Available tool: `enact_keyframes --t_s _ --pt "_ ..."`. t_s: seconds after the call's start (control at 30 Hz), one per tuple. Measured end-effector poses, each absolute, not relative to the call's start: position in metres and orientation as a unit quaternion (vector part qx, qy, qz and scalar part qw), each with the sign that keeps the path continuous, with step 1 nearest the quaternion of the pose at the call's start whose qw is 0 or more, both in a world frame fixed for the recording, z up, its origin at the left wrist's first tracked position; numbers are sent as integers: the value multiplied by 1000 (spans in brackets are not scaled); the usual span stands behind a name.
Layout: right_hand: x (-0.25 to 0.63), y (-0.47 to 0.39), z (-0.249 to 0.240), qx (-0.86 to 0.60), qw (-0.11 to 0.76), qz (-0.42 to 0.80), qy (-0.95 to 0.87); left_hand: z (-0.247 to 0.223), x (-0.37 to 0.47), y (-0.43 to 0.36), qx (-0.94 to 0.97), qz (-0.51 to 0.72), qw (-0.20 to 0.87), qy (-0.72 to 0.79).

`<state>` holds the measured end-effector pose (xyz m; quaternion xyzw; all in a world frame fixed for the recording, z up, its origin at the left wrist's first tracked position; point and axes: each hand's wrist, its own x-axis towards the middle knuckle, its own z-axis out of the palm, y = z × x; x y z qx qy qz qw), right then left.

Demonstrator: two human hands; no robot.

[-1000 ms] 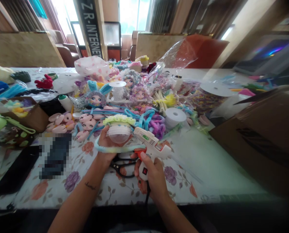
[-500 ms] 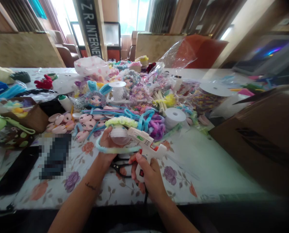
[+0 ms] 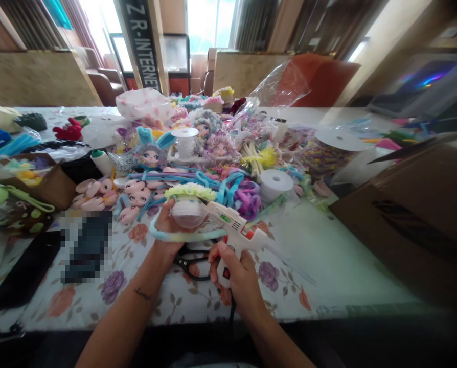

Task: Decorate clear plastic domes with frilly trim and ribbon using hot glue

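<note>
My left hand (image 3: 167,225) is closed on a rounded, translucent white cup-like piece (image 3: 189,212) with a fluffy yellow-green trim (image 3: 190,191) along its top. From that hand a pale blue-to-yellow fuzzy strip (image 3: 190,236) loops across toward my right hand. My right hand (image 3: 234,268) grips the handle of a white glue gun (image 3: 232,225) with an orange trigger. The gun's nozzle points left, close to the cup's right side; whether it touches I cannot tell. Under my hands lie black-handled scissors (image 3: 192,266), partly hidden.
Behind my hands are doll faces (image 3: 138,197), blue and purple fuzzy strips (image 3: 246,197), white spools (image 3: 276,185) and plastic-wrapped dolls (image 3: 152,153). A cardboard box (image 3: 408,214) stands at the right. A black flat object (image 3: 25,271) lies at the left on the flowered tablecloth (image 3: 136,276).
The glue gun has shifted slightly right, away from the cup's middle, with my right hand. The cup has turned a little, showing more of its side.
</note>
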<state>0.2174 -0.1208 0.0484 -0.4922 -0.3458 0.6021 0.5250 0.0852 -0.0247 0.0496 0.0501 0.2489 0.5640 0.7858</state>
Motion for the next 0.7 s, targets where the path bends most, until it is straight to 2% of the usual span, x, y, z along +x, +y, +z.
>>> enact_keyframes --t_s 0.33,0.7 --pt "222 -123 46 -535 494 600 -332 47 83 -25 44 569 789 227" --pt "223 -122 43 -542 503 590 -325 52 83 -25 41 571 788 229"
